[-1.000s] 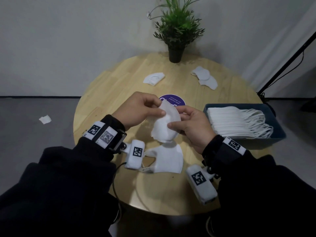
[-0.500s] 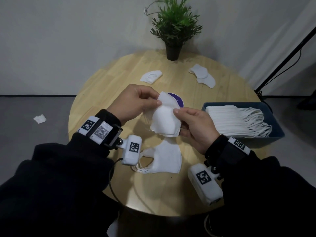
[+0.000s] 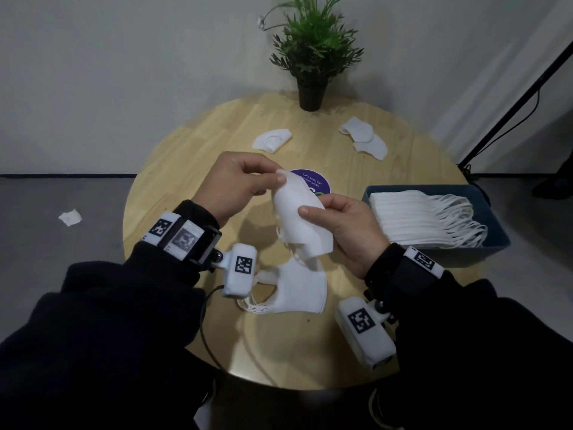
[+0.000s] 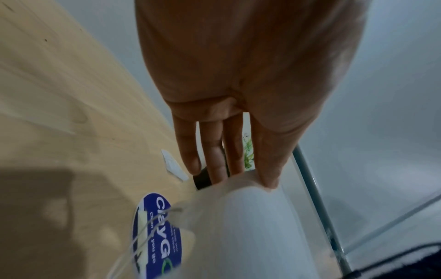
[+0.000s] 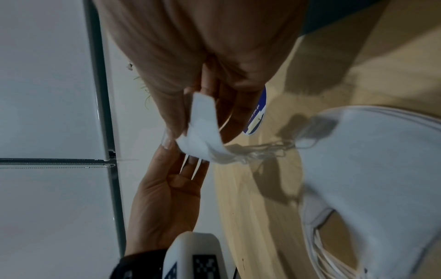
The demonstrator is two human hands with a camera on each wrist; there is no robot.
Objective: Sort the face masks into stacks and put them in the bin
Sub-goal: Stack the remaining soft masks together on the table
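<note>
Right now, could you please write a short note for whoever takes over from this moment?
Left hand and right hand both pinch one mask above the table.
A small stack lies just below them, near the front edge.
The bin at the right already holds a long row of masks.
Left: the held mask, one loose mask at the back left, a loose pair at the back right, then that stack into the bin.

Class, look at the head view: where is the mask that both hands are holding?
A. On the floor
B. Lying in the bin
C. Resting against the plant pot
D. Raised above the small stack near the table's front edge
D: the left hand and right hand pinch the mask in the air, above the stack on the table, apart from the bin.
</note>
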